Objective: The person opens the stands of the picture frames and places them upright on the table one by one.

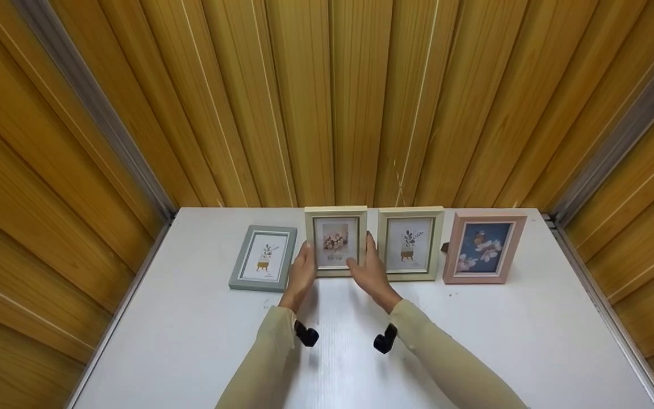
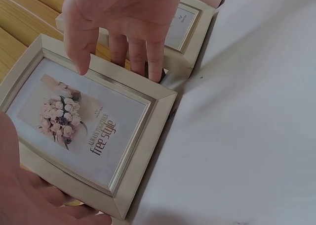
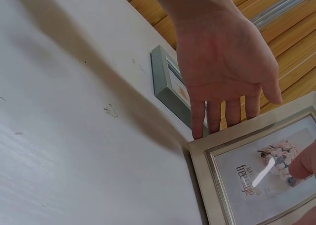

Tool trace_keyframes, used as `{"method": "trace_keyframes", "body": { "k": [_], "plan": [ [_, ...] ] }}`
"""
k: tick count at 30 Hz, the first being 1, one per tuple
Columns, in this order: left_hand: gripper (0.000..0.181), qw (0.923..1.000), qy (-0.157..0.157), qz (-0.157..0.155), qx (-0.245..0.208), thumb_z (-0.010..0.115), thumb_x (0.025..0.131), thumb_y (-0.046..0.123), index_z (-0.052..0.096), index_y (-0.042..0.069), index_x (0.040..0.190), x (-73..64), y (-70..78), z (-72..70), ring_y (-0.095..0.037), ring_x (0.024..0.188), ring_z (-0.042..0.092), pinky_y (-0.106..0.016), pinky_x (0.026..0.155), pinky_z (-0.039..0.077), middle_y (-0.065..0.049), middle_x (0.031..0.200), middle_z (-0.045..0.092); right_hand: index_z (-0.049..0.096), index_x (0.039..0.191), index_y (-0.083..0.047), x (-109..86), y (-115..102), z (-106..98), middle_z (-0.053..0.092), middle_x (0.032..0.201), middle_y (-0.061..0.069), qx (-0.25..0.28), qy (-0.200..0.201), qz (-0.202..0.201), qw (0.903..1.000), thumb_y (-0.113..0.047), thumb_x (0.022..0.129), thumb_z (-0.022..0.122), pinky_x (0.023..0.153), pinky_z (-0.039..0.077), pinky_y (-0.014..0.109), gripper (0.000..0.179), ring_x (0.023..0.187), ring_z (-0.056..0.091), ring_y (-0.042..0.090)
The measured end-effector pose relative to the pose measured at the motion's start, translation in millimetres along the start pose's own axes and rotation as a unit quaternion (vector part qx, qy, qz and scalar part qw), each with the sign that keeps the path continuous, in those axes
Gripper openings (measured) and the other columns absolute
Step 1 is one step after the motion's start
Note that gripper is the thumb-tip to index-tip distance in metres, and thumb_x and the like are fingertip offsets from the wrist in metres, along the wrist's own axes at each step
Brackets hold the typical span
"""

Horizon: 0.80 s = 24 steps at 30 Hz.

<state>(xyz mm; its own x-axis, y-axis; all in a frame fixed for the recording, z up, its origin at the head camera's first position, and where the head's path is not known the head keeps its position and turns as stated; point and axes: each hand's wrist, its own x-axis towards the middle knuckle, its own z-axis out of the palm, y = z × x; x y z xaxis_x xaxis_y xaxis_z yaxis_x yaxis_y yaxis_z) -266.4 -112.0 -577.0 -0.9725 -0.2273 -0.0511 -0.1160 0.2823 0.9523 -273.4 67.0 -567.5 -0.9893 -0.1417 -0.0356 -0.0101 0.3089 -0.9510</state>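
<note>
Both hands hold a cream picture frame (image 1: 335, 237) with a rose bouquet print, standing upright on the white table. My left hand (image 1: 301, 274) grips its left side; in the right wrist view the fingers reach straight behind the frame's edge. My right hand (image 1: 370, 272) grips the right side. Its thumb lies over the front border and its fingers go behind, as the left wrist view shows. Right beside that hand stands a second cream frame (image 1: 410, 244) with a potted plant print. A grey-green frame (image 1: 263, 258) with a similar plant print is left of my left hand.
A pink frame (image 1: 486, 247) with blossoms on blue stands at the right end of the row. Behind the white table (image 1: 327, 363) rises a wood-panelled wall (image 1: 327, 102), with panels on both sides too. Metal rails (image 1: 134, 272) run along the table's edges.
</note>
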Motion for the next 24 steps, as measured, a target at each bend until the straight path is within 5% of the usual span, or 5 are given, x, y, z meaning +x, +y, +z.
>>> {"method": "trace_keyframes", "body": {
  "k": [10,16,24],
  "plan": [
    [0.057,0.9994,-0.02,0.024,-0.011,0.027,0.114,0.033,0.032,-0.002,0.158,-1.2,-1.5,-3.0,-0.034,0.153,0.026,-0.045,0.125,0.018,-0.02,0.163,0.034,0.0,0.166,-0.014,-4.8,2.0,-1.7,0.004,0.172,0.012,0.007,-0.006,-0.007,0.9999,-0.017,0.103,0.057,0.123,0.021,0.055,0.085,0.156,0.011,0.035],
    [0.06,0.9993,-0.036,0.012,-0.005,0.026,0.113,0.039,0.03,0.002,0.16,-4.2,0.1,-3.2,-0.033,0.153,0.024,-0.046,0.125,0.017,-0.017,0.164,0.032,0.001,0.166,-0.016,-6.6,3.4,-2.6,0.006,0.172,0.011,0.009,-0.002,-0.004,0.9999,-0.018,0.103,0.057,0.122,0.022,0.056,0.085,0.156,0.012,0.035],
    [0.057,0.9993,-0.019,0.031,0.005,0.029,0.113,0.034,0.035,-0.002,0.157,-2.5,-1.5,-1.9,-0.035,0.151,0.029,-0.046,0.124,0.021,-0.019,0.16,0.038,0.001,0.166,-0.015,-5.9,3.8,-1.6,0.009,0.171,0.014,0.002,0.003,-0.007,1.0,-0.017,0.102,0.058,0.121,0.023,0.057,0.086,0.155,0.015,0.038]
  ]
}}
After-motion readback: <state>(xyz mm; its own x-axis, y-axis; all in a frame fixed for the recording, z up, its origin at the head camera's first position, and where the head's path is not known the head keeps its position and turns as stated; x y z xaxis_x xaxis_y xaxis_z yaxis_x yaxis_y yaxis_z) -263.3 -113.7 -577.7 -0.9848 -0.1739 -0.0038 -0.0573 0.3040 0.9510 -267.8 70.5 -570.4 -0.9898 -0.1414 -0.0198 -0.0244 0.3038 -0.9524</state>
